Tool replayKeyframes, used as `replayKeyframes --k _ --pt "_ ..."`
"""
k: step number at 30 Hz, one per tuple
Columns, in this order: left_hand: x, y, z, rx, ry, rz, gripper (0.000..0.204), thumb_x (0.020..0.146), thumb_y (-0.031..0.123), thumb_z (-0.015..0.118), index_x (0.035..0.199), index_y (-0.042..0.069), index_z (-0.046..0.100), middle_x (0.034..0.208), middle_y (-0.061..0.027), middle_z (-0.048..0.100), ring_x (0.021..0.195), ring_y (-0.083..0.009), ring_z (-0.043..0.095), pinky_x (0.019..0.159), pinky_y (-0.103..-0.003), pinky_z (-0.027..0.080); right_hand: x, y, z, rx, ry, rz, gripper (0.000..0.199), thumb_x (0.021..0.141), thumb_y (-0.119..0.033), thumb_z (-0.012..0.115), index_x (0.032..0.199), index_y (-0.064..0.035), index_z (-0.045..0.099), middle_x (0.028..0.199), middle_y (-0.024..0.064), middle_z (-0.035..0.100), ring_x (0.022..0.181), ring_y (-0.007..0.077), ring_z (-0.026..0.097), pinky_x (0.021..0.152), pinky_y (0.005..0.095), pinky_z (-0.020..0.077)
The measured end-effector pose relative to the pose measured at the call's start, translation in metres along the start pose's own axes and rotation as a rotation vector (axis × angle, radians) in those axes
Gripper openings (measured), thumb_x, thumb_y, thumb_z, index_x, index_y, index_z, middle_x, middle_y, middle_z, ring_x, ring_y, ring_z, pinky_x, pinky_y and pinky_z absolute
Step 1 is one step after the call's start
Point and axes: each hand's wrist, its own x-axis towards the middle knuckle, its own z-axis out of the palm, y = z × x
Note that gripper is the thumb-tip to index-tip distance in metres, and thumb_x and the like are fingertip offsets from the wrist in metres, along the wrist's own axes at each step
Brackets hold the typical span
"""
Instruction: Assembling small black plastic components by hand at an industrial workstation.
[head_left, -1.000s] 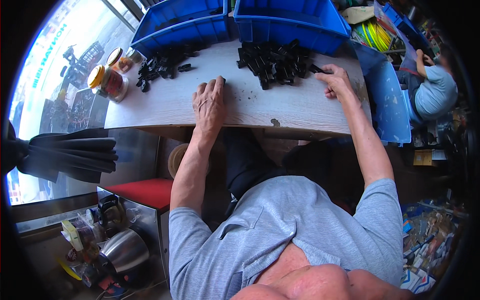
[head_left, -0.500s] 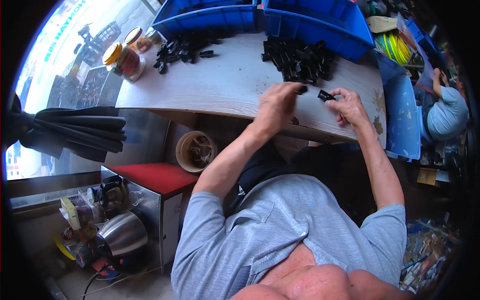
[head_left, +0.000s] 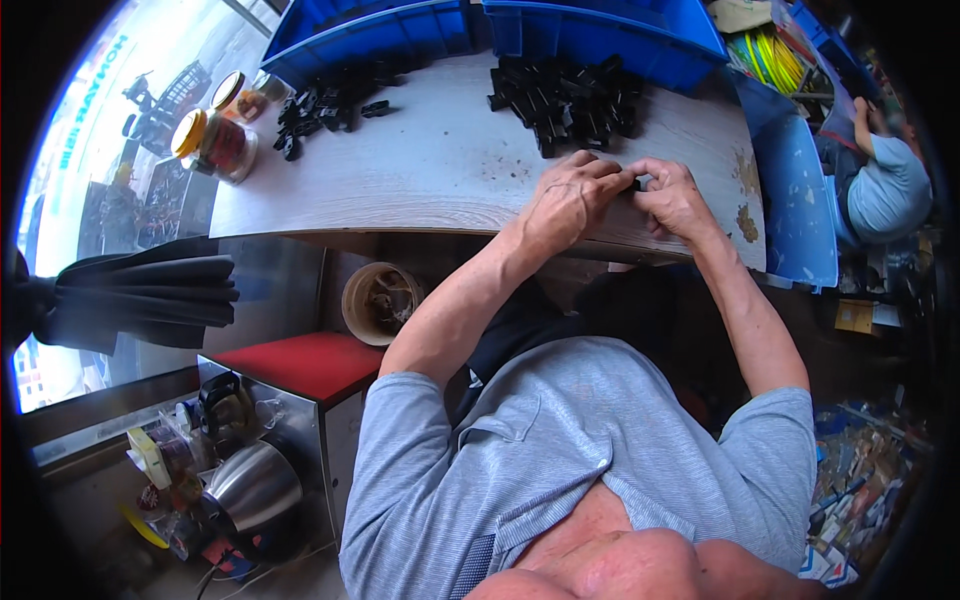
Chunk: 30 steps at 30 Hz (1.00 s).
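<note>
We have both hands together near the worktop's point(head_left: 420, 170) front edge, toward its right end. Our left hand point(head_left: 568, 198) and right hand point(head_left: 676, 196) meet fingertip to fingertip, pinching a small black part point(head_left: 638, 183) between them; only a sliver of it shows between the fingers, so we cannot tell its full shape.

Judging by how it sits in a fingertip pinch, we take the part to be light and, like moulded plastic, stiff rather than soft. It looks matte, so we would not expect it to slip much, though its small size leaves little to hold. We would take it by its opposite faces between thumb and forefinger, one hand at each end, which is roughly how it is held now.

The part sits just above the worktop, touching both hands, just in front of the larger pile of black parts point(head_left: 572, 98) that lies near the back edge. A smaller heap of black parts point(head_left: 325, 102) lies well apart toward the back left corner, beside two jars point(head_left: 218, 140). Blue bins point(head_left: 600, 30) stand along the back edge.
</note>
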Motion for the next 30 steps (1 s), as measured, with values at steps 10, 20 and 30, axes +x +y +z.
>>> replayKeyframes --k 10,20,30 --pt "-0.017 0.013 -0.002 0.235 0.013 -0.044 0.057 0.087 0.01 0.064 0.143 0.014 0.055 0.128 -0.0079 0.063 0.118 -0.0316 0.057 0.093 -0.046 0.046 0.002 -0.002 0.003 -0.012 -0.047 -0.011 0.025 0.083 -0.006 0.067 0.108 -0.0041 0.067 0.054 -0.0027 0.048 0.04 0.0088 0.049 0.036 0.0256 0.04" --pt "-0.065 -0.147 -0.13 0.714 0.433 -0.514 0.032 0.086 0.009 0.064 0.118 0.008 0.069 0.129 -0.0138 0.065 0.115 -0.0373 0.059 0.098 -0.046 0.049 0.003 0.031 -0.047 0.403 0.288 0.091 0.043 0.083 -0.022 0.08 0.117 -0.0046 0.06 0.055 -0.0003 0.05 0.045 0.0117 0.057 0.043 0.0262 0.053" --pt "-0.079 -0.159 -0.122 0.632 0.297 -0.527 0.032 0.088 0.012 0.067 0.12 0.012 0.07 0.123 -0.0112 0.067 0.113 -0.0339 0.062 0.093 -0.045 0.052 0.022 0.038 -0.082 0.463 0.489 0.03 0.037 0.088 -0.02 0.077 0.12 -0.0074 0.064 0.058 0.0008 0.053 0.051 0.0149 0.06 0.055 0.0345 0.0607"
